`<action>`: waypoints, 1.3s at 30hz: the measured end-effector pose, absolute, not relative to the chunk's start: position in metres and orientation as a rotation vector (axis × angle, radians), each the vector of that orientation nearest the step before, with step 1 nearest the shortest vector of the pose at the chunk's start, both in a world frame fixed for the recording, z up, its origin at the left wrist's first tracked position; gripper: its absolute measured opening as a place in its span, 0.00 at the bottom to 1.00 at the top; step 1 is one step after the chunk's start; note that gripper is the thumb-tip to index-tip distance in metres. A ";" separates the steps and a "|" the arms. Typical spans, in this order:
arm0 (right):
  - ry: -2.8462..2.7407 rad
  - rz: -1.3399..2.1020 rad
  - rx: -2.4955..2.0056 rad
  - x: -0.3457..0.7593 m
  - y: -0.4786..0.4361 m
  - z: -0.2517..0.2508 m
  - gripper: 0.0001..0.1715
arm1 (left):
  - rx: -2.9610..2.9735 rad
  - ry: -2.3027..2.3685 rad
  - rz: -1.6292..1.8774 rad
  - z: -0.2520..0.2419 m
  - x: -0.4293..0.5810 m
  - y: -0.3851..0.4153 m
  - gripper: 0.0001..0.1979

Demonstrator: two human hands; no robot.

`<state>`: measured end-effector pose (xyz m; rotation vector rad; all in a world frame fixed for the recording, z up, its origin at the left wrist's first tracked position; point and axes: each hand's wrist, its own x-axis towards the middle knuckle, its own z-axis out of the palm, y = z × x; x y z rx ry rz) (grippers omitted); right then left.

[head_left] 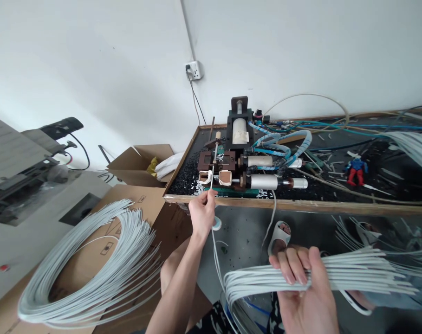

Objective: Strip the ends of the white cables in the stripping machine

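Observation:
My left hand (202, 211) is closed in a pinch on a single white cable (212, 232) at the bench's front edge. The cable's upper end runs between the two padded jaws of a pneumatic clamping machine (225, 178). Wrapped in my right hand (303, 283) is a thick bundle of white cables (353, 271), held low in front of my lap. Its cut ends fan out to the right, and the other side bends down toward my legs. The single cable hangs from my left hand down beside that bend.
A big coil of white cables (92, 269) lies on cardboard at the left. Behind it stands an open carton (141, 162). The black-topped bench (332, 204) carries hoses, scraps and a red-and-blue toy figure (357, 169). A wall socket (193, 70) is above.

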<state>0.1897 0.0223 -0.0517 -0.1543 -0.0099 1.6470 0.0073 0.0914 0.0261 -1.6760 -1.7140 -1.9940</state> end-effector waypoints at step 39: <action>-0.320 1.835 0.068 0.163 0.005 -0.063 0.30 | -2.519 -1.652 -0.594 -0.002 0.015 0.024 0.18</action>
